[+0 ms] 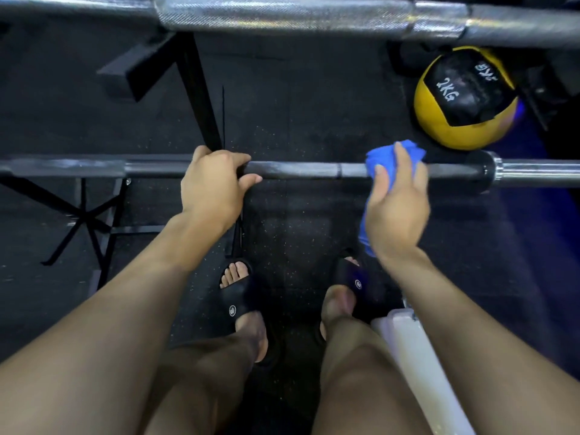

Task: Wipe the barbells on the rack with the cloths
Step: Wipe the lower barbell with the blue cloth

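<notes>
A dark barbell [301,169] runs horizontally across the middle of the view, with a collar and chrome sleeve at its right end. My left hand [213,183] grips its shaft near the centre, fingers curled over the top. My right hand [397,202] holds a blue cloth [376,161] wrapped over the bar just left of the collar, and part of the cloth hangs below my palm. A second, knurled silver barbell [288,14] lies across the top of the view.
A yellow and black 2 kg medicine ball [464,98] sits on the floor beyond the bar at the right. Black rack struts [201,98] stand at the left. My feet in black slides [238,296] stand on dark rubber flooring. A white object [417,365] lies by my right leg.
</notes>
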